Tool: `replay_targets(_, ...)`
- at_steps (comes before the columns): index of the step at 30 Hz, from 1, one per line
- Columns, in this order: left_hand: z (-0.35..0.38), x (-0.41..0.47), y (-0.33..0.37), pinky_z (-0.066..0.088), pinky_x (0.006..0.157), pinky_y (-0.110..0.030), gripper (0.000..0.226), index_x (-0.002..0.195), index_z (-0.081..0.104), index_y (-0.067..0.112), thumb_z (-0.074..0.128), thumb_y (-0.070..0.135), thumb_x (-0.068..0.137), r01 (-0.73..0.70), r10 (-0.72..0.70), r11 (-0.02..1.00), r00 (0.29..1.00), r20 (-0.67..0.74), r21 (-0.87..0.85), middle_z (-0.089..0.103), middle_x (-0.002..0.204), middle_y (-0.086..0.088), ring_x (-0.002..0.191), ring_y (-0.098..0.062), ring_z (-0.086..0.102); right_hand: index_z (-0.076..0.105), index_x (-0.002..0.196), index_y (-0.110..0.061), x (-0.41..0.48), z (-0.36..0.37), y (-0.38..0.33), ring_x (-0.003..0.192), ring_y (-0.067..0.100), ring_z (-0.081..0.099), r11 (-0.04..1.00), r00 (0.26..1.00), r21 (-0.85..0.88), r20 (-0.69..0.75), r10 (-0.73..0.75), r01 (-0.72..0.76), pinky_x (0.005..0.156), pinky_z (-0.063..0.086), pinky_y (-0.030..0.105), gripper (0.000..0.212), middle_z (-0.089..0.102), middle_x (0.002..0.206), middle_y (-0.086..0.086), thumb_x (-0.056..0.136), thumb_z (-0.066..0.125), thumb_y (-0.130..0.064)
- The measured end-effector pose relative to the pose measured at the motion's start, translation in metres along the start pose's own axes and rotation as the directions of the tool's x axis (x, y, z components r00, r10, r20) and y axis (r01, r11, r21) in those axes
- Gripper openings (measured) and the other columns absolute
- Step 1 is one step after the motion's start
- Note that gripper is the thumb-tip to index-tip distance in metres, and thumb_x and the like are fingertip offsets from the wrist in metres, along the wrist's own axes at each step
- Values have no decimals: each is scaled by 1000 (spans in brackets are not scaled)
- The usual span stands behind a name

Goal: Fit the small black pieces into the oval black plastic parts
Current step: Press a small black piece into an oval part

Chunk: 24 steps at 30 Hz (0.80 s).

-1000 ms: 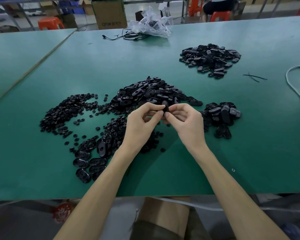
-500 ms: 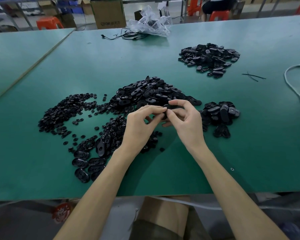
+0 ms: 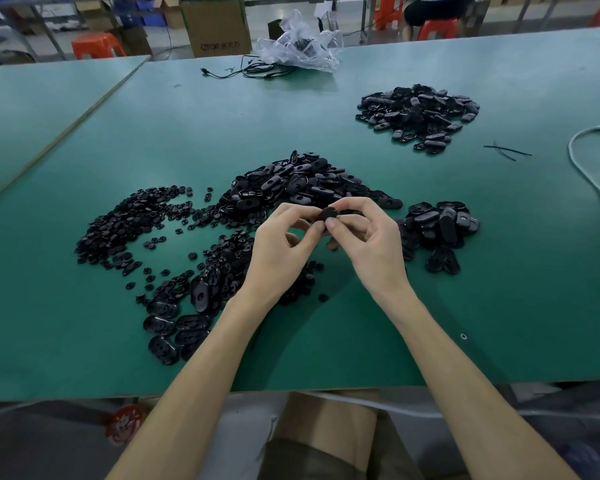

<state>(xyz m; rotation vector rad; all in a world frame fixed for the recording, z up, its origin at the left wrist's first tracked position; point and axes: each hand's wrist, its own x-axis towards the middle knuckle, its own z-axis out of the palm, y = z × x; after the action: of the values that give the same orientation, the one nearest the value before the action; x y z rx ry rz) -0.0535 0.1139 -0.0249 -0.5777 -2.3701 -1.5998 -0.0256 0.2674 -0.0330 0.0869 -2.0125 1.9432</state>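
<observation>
Over the middle of the green table [image 3: 326,109], my left hand [image 3: 280,251] and my right hand [image 3: 368,240] meet and pinch one oval black part [image 3: 327,215] between thumbs and fingertips. Whether a small piece sits in it is hidden by the fingers. A large heap of oval black parts [image 3: 302,183] lies just behind the hands. Small black pieces [image 3: 129,223] are spread out to the left. More small pieces [image 3: 222,268] lie under my left wrist.
A smaller heap of oval parts [image 3: 437,225] sits right of my right hand, another heap [image 3: 418,114] at the far right. Several oval parts [image 3: 174,327] lie near the front edge. A plastic bag [image 3: 298,43], black cable [image 3: 243,69] and white cable [image 3: 582,164] border the area.
Both hands stay joined on the oval part. My right fingers have shifted over its top, and the part has turned between the fingertips.
</observation>
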Motion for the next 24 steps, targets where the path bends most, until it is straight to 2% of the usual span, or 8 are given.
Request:
replay_targets(3, 0, 1, -2, 55, 70, -27, 14, 108, 75, 16, 71, 10, 97, -21, 21, 999, 1000, 5, 31, 68, 110, 6, 93, -12, 69, 70, 109, -17, 0, 0, 0, 90, 21, 77, 1000, 1000, -11, 5, -5, 5, 84, 63, 38, 16, 79, 95, 3, 97, 71, -6)
replay_targets(7, -2, 1, -1, 48, 71, -15, 11, 105, 76, 13, 73, 9, 95, -43, 44, 998, 999, -29, 47, 69, 107, 5, 92, -6, 67, 72, 106, -18, -1, 1, -1, 86, 20, 78, 1000, 1000, -2, -5, 8, -8, 76, 63, 32, 15, 74, 96, -1, 96, 72, -7)
replay_targets(11, -2, 0, -1, 49, 71, -16, 11, 103, 74, 19, 73, 10, 96, -33, 35, 999, 998, -49, 39, 71, 103, 9, 93, -5, 67, 75, 102, -20, 1, 0, -1, 92, 14, 74, 996, 999, -85, -31, -23, 20, 86, 60, 33, 9, 77, 94, -5, 96, 74, -13)
replay_targets(16, 2, -1, -3, 49, 71, -14, 18, 105, 71, 24, 69, 8, 97, -5, 5, 999, 1000, -2, 44, 73, 98, 13, 93, -4, 69, 71, 92, -31, 0, 1, -2, 96, 7, 68, 982, 998, -188, -52, -35, 25, 84, 54, 28, 8, 73, 97, -11, 97, 74, -25)
replay_targets(20, 2, -2, -6, 45, 65, -11, 14, 103, 71, 20, 69, 9, 94, 21, -22, 998, 1000, 19, 62, 69, 89, 14, 68, 5, 60, 72, 91, -25, 0, 1, -2, 89, 6, 67, 979, 999, -202, -34, -35, 27, 84, 54, 29, 8, 73, 91, -13, 96, 75, -22)
replay_targets(24, 0, -1, -6, 41, 57, -10, 12, 100, 70, 17, 67, 7, 93, 35, -41, 996, 997, 71, 77, 66, 87, 10, 57, 5, 53, 73, 100, -22, 0, 1, -1, 91, 8, 68, 984, 999, -177, -18, -29, 26, 81, 54, 26, 10, 73, 92, -9, 94, 76, -15)
